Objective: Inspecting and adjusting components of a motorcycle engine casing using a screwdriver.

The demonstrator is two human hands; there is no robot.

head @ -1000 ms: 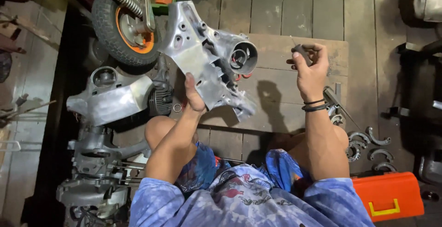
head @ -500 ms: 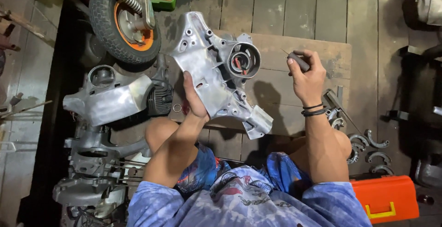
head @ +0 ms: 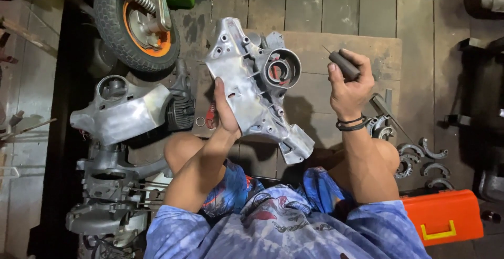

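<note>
My left hand [head: 224,109] grips a large silver cast-metal engine casing [head: 255,83] from below and holds it tilted above my knees. The casing has a round bearing opening at its upper right and a flat lug at its lower end. My right hand [head: 349,83] is raised to the right of the casing, apart from it, with its fingers closed around a dark grey tool handle [head: 344,64]; a thin tip pokes out at the handle's upper left. Black bands circle my right wrist.
A small wheel with an orange rim [head: 137,25] lies at top left. Another silver engine casing [head: 122,112] and engine parts [head: 107,196] lie on the left. A wooden board [head: 325,49] covers the plank floor. Curved metal shoes [head: 420,156] and an orange toolbox [head: 443,218] sit at right.
My left hand has turned the casing more upright and lifted it slightly. My right hand has stayed raised with the tool handle, shifting little.
</note>
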